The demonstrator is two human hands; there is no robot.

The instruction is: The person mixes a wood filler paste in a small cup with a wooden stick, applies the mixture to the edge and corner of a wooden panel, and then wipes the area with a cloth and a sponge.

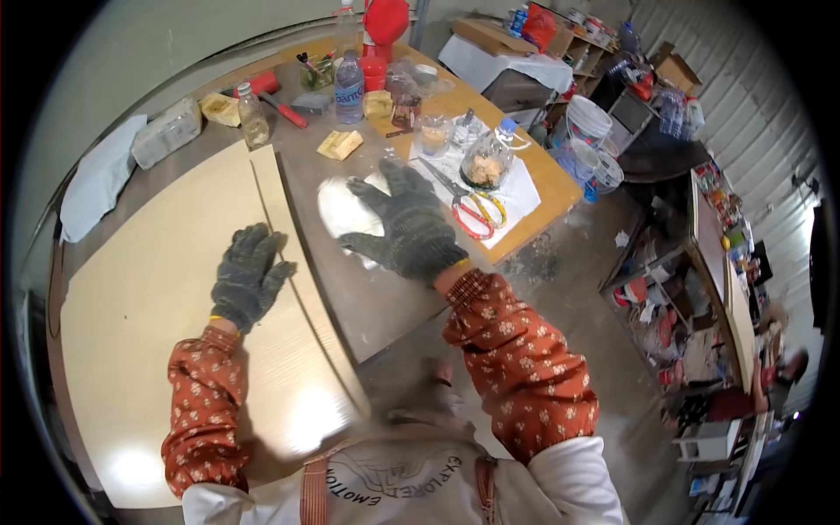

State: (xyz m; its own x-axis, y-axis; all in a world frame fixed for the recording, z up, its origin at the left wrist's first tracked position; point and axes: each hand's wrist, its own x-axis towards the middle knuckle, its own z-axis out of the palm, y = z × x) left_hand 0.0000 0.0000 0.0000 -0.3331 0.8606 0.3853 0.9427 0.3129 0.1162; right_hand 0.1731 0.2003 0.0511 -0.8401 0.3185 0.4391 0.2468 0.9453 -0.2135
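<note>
We had our left hand flat on the board, right hand fingers-spread; sweeping it toward two o'clock risked knocking the scissors.

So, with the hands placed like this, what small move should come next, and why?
Probably the right hand should close its fingers around the white item: they are spread over it, apparently without gripping. The left hand lies on the pale board, so it could stay there. Contact under the right palm is hidden.
</note>
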